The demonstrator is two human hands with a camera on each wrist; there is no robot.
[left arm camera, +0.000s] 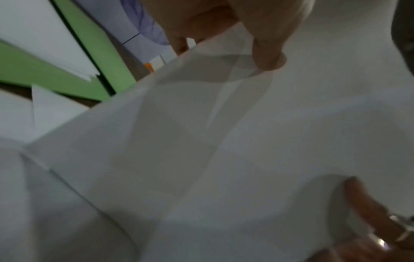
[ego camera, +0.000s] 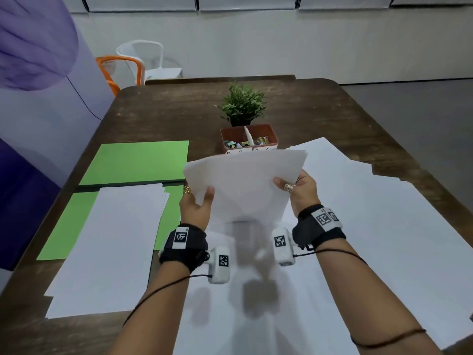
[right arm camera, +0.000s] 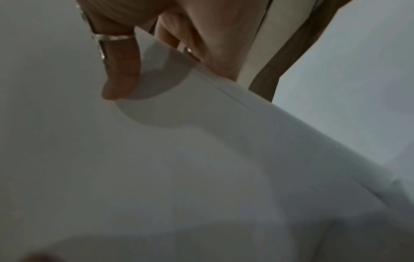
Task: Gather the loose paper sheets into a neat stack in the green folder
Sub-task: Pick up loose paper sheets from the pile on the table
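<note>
Both hands — left hand, right hand — gripping paper sheets

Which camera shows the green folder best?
The head view: the green folder lies open on the table, a paper stack on its near half. The left wrist view shows only blurred green strips; the right wrist view shows none.

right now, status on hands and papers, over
Left hand and right hand both grip held sheets, lifted. Green folder open, stack inside. Loose sheets remain right; path unobstructed.

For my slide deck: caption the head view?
Both hands lift a paper bundle beside the green folder.
</note>
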